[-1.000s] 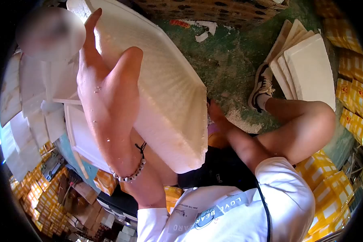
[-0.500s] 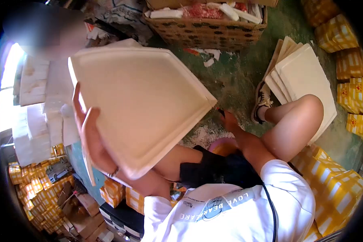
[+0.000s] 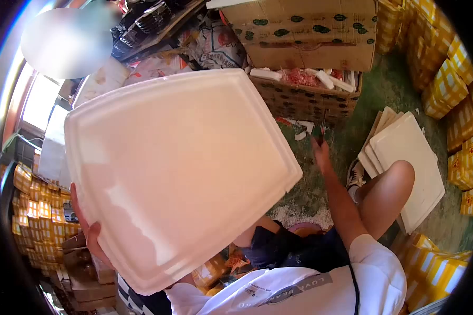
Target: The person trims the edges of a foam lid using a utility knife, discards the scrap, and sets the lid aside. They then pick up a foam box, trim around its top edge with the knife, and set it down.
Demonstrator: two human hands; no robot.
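Note:
A large white foam lid (image 3: 184, 178) with a raised rim fills the left and middle of the head view, tilted up in front of me. My left hand (image 3: 91, 231) grips its left edge, the thumb on the near face and the other fingers partly hidden behind it. To the right of the lid, apart from it, my right hand (image 3: 320, 149) is closed around something small and thin, too blurred to name. Beyond that hand lie white foam scraps (image 3: 301, 134) on the floor.
A cardboard box (image 3: 305, 102) holding foam pieces and red material stands ahead. More foam lids (image 3: 404, 152) are stacked on the floor at right, beside my bent leg. Yellow-and-white taped boxes (image 3: 446, 89) line the right; others (image 3: 42, 205) are piled at left.
The foam lid has turned to face me more squarely, its lower corner now lower left. My right hand has moved away from the lid's right corner, farther forward. The view has tilted up.

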